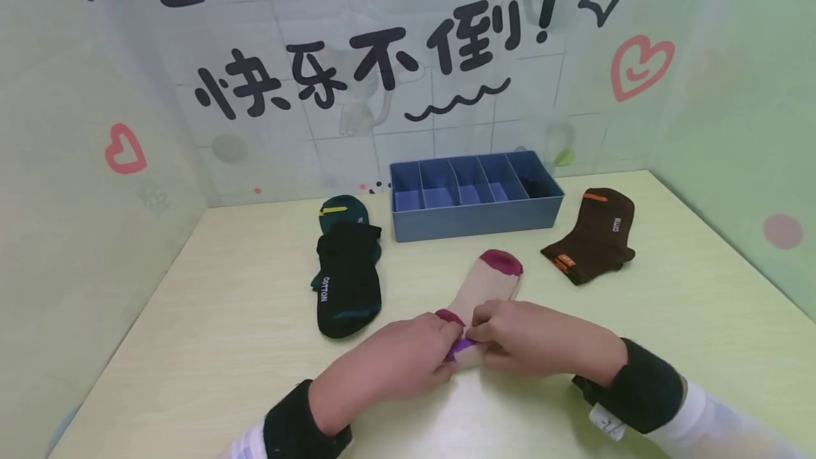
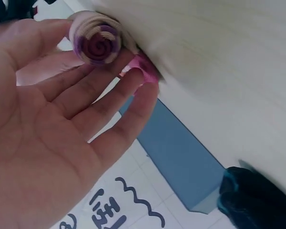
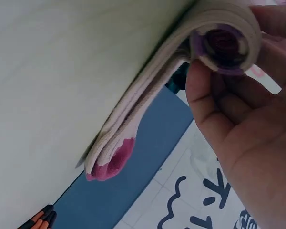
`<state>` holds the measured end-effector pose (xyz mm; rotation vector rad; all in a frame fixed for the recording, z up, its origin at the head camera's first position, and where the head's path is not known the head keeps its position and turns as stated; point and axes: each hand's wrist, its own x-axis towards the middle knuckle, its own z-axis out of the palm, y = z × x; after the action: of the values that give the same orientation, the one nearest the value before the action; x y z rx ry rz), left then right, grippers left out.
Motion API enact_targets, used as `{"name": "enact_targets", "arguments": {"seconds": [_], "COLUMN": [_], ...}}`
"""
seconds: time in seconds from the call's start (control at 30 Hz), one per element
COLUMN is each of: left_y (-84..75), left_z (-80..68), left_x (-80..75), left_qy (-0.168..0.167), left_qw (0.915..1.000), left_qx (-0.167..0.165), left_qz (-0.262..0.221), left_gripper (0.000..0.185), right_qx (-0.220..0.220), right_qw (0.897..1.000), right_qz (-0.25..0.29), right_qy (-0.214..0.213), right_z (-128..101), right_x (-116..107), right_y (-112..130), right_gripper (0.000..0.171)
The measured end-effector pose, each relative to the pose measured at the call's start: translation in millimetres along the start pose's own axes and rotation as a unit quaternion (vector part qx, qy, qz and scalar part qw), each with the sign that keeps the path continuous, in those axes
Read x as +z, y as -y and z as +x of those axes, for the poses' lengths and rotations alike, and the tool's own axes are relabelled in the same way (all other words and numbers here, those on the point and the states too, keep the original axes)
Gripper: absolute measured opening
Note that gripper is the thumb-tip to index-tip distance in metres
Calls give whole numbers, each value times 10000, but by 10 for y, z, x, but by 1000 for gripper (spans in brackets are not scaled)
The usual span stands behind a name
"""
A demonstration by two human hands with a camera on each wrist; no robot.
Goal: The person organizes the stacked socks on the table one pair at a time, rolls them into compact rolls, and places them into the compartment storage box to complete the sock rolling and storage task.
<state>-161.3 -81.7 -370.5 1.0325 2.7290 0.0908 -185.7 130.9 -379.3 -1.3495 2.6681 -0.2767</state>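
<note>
Both hands, the left hand [image 1: 389, 363] and the right hand [image 1: 532, 338], pinch the rolled end of the pink sock [image 1: 487, 285] on the desk [image 1: 210, 346] with their fingers, and I think a loose pinch could let it unroll.

Pale yellow-green surface [image 1: 210, 346] with faint wood grain, spanning the scene from near edge to far wall. Enclosed on three sides by translucent panels: left panel [image 1: 76, 183] plain pale green with a red heart sticker [image 1: 124, 149]; far panel [image 1: 357, 91] printed with white tile pattern, large black Chinese characters [image 1: 357, 66], a wavy black line [image 1: 455, 101], a black diamond outline and a red heart [image 1: 639, 66]; right panel [image 1: 733, 112] pale green with a pink dot [image 1: 782, 231]. Even, diffuse lighting; soft shadows only.
</note>
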Motion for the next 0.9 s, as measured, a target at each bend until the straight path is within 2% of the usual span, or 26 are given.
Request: {"name": "enact_targets", "arguments": {"seconds": [0.07, 0.2, 0.33, 0.47, 0.57, 0.67, 0.77, 0.83, 0.9], "left_y": [-27, -52, -38, -7, 34, 99, 158, 184, 196], "left_z": [-13, -17, 24, 91, 156, 233, 311, 359, 400], "left_x": [-2, 1, 10, -20, -87, -167, -241, -280, -308], "left_qy": [22, 53, -124, -235, 7, 472, 931, 1131, 1220], "left_qw": [10000, 9998, 9996, 9990, 9997, 9971, 9912, 9880, 9864], "left_qx": [66, 143, 178, 208, 232, 205, 171, 201, 276], "left_qz": [69, 106, 191, 319, 1, -555, -926, -1033, -1069], "left_gripper": [34, 36, 35, 24, 10, 5, 4, 5, 8], "right_qx": [55, 82, 107, 319, 379, 274, 139, -11, -132], "right_qw": [9994, 9975, 9953, 9897, 9885, 9955, 9990, 9953, 9874], "right_qz": [335, 673, 947, 1391, 1462, 880, -66, -783, -1405], "right_qy": [109, 218, 174, 80, -14, -224, -424, -573, -710], "right_z": [-6, -11, 15, 40, 36, 1, -35, -44, -56], "right_x": [1, 14, 14, -8, -25, -45, -47, -33, -9], "right_y": [-20, -50, -70, -79, -60, 10, 120, 190, 249], "right_gripper": [25, 27, 27, 19, 16, 14, 14, 16, 18]}}
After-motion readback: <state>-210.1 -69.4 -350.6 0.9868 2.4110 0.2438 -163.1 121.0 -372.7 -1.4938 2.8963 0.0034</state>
